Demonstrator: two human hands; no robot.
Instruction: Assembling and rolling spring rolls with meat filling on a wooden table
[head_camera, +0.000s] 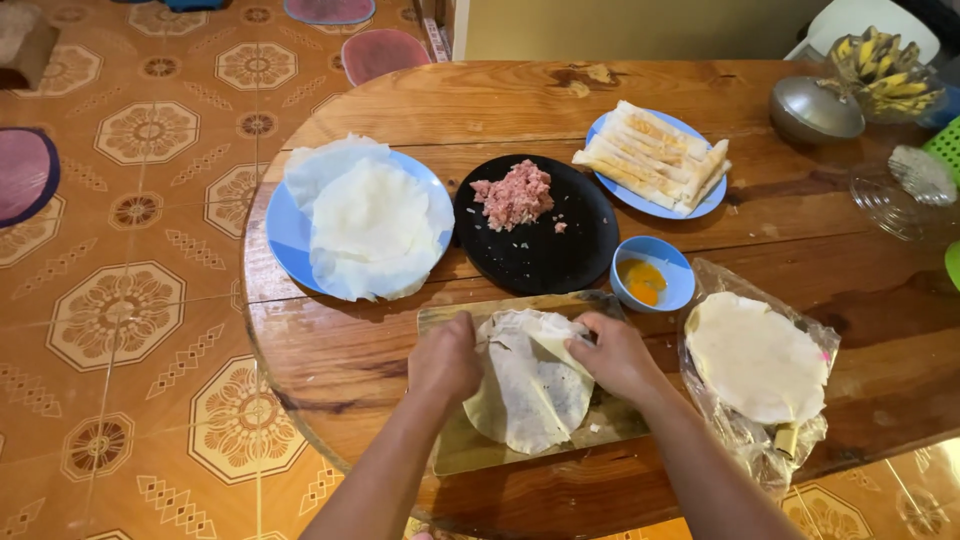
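Nearest the camera, on the round wooden counter (400, 110), a thin pale round wrapper sheet (530, 385) lies partly folded on a light wooden cutting board (470, 450). The left hand (445, 360) rests on the wrapper's left edge, its fingers curled down and pinching the sheet. The right hand (618, 355) grips the folded top right part, fingers closed on the fold. Both forearms come in from the bottom edge.

Just right of the board, a stack of round pale wrappers (755, 360) lies on a crumpled clear plastic bag (745, 440). Just beyond the board's far right corner stands a small blue bowl holding beaten yellow egg (652, 275).

Farther back, a round black plate (535, 240) carries a mound of pink minced meat (515, 195). Left of it, a blue plate (285, 235) holds separated white wrapper sheets (370, 225). Right of the black plate, a second blue plate (700, 200) bears a pile of finished pale rolls (650, 155).

At the far right edge sit a grey metal bowl turned upside down (815, 110), a bunch of yellow bananas (885, 75) and a clear glass dish (900, 195). Orange patterned floor tiles (130, 250) spread to the left.
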